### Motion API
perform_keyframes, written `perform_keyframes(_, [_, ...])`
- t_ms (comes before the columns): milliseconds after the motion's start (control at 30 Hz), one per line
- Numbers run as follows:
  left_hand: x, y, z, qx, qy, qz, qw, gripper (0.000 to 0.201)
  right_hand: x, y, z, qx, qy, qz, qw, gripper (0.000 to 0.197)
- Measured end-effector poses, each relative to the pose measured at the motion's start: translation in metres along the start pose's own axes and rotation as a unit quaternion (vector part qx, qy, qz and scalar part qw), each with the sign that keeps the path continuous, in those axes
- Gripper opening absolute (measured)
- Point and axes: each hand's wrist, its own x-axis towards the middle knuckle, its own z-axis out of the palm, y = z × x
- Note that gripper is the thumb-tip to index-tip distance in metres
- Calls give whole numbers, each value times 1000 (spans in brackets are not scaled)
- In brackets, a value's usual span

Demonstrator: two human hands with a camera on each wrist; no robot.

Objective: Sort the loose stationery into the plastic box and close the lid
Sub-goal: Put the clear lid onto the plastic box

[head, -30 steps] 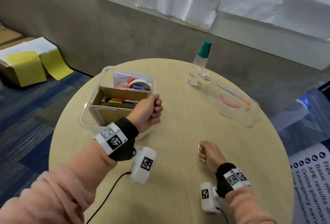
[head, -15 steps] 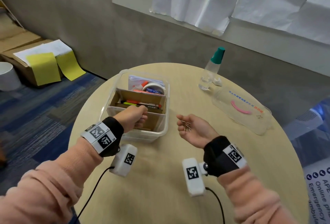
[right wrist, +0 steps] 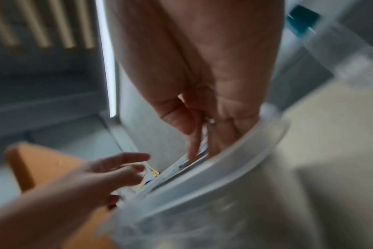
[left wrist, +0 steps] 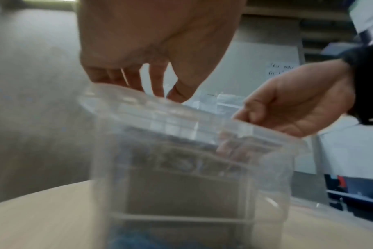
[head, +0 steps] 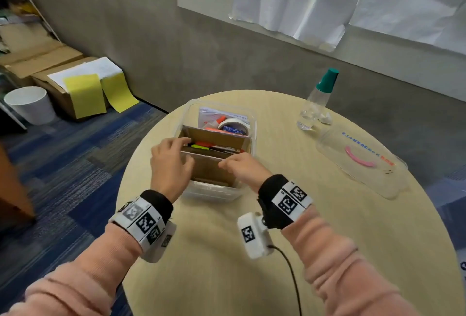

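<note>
Round table point(head: 327, 215), plastic box point(head: 214, 193) (lid point(head: 363, 162) off), left hand point(head: 171, 164) spread, right hand point(head: 243, 168) grip unclear.

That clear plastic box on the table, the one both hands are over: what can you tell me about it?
The plastic box is a clear, rounded-corner tub standing upright and open on the round wooden table. Brown cardboard dividers split it into compartments: the far one holds a tape roll, the middle one pens and markers. The left hand and right hand reach into its near part. Its clear lid, with a pink handle, lies apart to the right.
</note>
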Motion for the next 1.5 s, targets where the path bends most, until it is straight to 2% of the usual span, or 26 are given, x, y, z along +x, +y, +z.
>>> perform_keyframes(67, [-2,-19,-2,54,-14,-58,997,53,-1,10,-15,-141,15,-97,985,38])
perform_keyframes(100, [-3,-26,-3,23,-47,-108,993,58,-1,15,-23,-213,28,-134,967,44])
perform_keyframes(167, [-1,-36,-5,-129,-116,-187,967,57,0,30,-38,-331,63,-192,922,53])
perform_keyframes(233, [3,-42,-6,-205,-141,-205,947,51,4,45,-49,-372,88,-204,901,68])
perform_keyframes(300, [9,-45,-9,-225,-133,-215,941,48,9,58,-57,-406,99,-174,892,78])
perform_keyframes(367, [13,-47,-10,-254,-139,-220,932,46,13,66,-60,-447,109,-160,873,73])
perform_keyframes(400, [15,-47,-11,-268,-146,-222,926,46,12,68,-59,-466,125,-175,858,65])
perform_keyframes(500, [20,-43,-14,-291,-159,-224,916,46,2,69,-50,-495,220,-299,785,37])
perform_keyframes(567, [24,-39,-14,-291,-168,-220,916,46,-6,79,-46,-467,248,-385,756,30])
perform_keyframes(633, [28,-32,-13,-283,-185,-207,918,46,-16,91,-43,-431,233,-412,769,28])
perform_keyframes(733, [41,-14,-9,-260,-230,-158,924,45,-31,112,-43,-393,233,-395,797,29])
perform_keyframes(833, [55,14,2,-252,-275,-111,921,44,-46,132,-41,-374,302,-403,779,26])
perform_keyframes(967, [72,70,26,-312,-256,-43,914,29,-60,137,-50,-340,406,-382,757,25])
perform_keyframes(1067, [76,108,49,-314,-254,-15,915,41,-67,136,-56,-341,440,-356,751,21])
perform_keyframes(1133, [74,118,61,-304,-261,-33,916,51,-71,137,-56,-350,439,-351,749,22])
perform_keyframes(1200, [70,113,67,-292,-289,-85,908,57,-73,138,-57,-367,432,-346,748,24])
perform_keyframes(1300, [55,98,64,-249,-385,-187,869,52,-66,138,-59,-376,437,-335,745,26])
perform_keyframes(1367, [38,89,59,-228,-428,-219,847,52,-59,138,-57,-372,443,-333,745,27])
perform_keyframes(1433, [18,83,60,-220,-437,-217,844,51,-54,136,-56,-370,438,-329,750,29])
perform_keyframes(1500, [4,80,66,-224,-394,-224,863,51,-52,136,-57,-367,417,-333,762,27])
